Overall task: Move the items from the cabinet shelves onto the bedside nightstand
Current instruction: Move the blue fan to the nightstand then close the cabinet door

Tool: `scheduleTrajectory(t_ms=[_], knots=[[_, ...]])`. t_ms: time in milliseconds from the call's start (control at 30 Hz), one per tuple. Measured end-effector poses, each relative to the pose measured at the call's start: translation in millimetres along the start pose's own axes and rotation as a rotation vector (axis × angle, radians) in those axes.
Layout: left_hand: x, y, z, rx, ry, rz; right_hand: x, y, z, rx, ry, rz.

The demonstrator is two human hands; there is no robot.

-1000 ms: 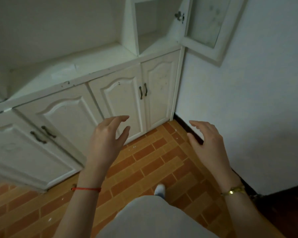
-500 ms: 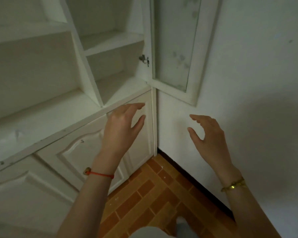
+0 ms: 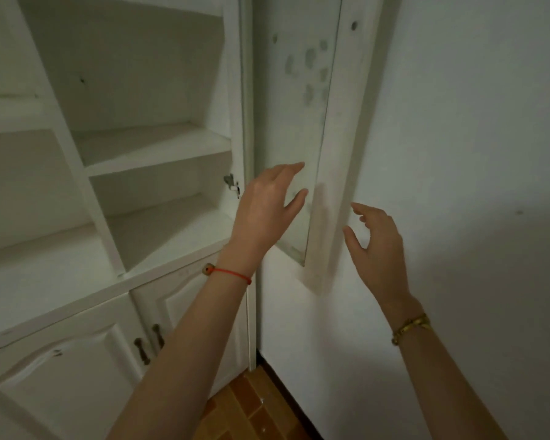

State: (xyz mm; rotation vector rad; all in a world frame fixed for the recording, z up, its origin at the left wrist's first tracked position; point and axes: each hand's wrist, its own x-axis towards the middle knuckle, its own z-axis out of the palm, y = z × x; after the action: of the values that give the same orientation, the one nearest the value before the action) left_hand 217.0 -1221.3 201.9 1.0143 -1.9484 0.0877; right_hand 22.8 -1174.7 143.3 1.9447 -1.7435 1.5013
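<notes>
Hidden or unclear: the nightstand is outside the view; the door edge is blurred; no items can be made out on the cabinet shelves.
Right hand: seen at 4 o'clock, fingers loosely spread and slightly curled, nothing held; contact with the door cannot be told.
Left hand: seen at centre, fingers extended before the glass door, nothing gripped.
Cabinet shelves: seen at 10 o'clock, beyond both hands.

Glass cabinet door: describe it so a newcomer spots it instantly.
Start at the white cabinet with open shelves. At its right edge a tall white-framed glass cabinet door hangs open against the wall. Unlike the solid lower doors, its pane is smudged.
</notes>
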Motion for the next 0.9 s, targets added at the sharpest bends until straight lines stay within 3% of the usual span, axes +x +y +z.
scheduleTrajectory(t_ms=[333,500,900], knots=[[80.7,5.9,37.4,0.097,0.075,0.064,80.1,23.4,31.7,0.080,0.005,-0.080],[96.4,8.0,38.3,0.134,0.061,0.097,87.2,31.2,38.5,0.079,0.088,-0.158],[57.5,0.7,-1.8,0.112,0.156,0.045,64.7,0.2,67.8,0.211,0.188,-0.415]])
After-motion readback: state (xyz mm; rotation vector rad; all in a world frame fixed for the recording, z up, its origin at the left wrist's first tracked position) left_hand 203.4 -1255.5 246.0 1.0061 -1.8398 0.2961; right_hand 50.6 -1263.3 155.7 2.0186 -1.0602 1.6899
